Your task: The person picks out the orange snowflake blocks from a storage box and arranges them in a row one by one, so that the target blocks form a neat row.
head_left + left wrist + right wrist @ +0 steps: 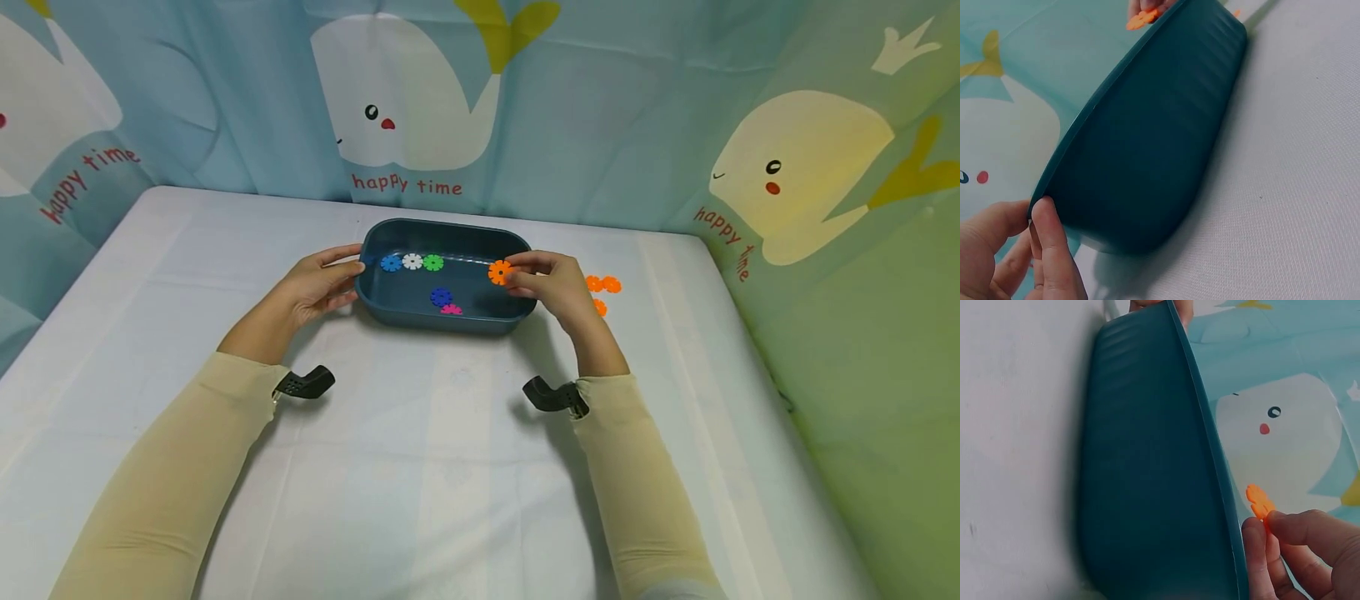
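Note:
A dark teal plastic basin (450,325) stands on the table with several small notched discs in it. Inside lie a light blue disc (392,263), a white disc (412,262), a green disc (433,262), a dark blue disc (441,297) and a pink disc (452,309). My left hand (318,283) pinches the basin's left rim between thumb and fingers, as the left wrist view (1035,250) also shows. Over the basin's right end, my right hand (551,287) pinches an orange notched disc (499,272) by its edge, above the rim.
Right of the basin, partly behind the right hand, a few orange discs (611,285) lie on the pale tablecloth (450,467). A curtain printed with whales (615,150) hangs behind the table and along its sides. Each sleeve cuff carries a black wrist device (553,395).

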`<state>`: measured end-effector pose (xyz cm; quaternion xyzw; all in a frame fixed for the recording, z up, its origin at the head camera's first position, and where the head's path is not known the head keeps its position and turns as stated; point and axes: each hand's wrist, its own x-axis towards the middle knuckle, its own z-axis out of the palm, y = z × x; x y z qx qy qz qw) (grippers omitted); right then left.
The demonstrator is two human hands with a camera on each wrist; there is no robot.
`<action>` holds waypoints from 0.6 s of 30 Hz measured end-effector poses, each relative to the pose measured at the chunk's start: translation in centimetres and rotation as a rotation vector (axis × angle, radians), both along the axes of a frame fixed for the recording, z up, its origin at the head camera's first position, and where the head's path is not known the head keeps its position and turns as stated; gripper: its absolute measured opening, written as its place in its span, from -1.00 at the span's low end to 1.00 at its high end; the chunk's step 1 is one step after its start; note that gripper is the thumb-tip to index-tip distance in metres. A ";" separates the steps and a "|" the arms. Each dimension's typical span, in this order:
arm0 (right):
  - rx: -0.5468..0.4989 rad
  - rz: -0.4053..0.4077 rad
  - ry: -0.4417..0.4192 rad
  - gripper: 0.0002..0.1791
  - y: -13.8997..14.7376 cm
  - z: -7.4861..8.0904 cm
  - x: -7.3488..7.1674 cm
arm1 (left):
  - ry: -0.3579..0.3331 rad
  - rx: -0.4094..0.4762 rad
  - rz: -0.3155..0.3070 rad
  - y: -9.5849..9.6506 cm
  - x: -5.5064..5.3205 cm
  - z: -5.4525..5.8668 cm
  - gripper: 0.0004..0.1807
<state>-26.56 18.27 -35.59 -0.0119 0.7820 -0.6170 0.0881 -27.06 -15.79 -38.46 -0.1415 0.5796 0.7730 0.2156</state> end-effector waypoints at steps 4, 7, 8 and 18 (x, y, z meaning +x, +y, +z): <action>-0.021 -0.012 0.004 -0.66 0.6 0.1 0.2 | -0.001 0.004 -0.006 0.0 0.0 0.0 -0.32; -0.019 -0.025 0.008 -0.66 1.0 0.1 0.3 | 0.001 -0.001 -0.006 -0.1 0.0 -0.1 -0.33; -0.013 -0.031 0.009 -0.67 1.2 0.0 0.3 | 0.002 0.000 -0.005 -0.1 0.0 -0.1 -0.33; 0.004 -0.086 0.009 -0.66 3.7 0.2 0.0 | 0.010 -0.045 0.006 0.2 -0.1 -0.1 -0.36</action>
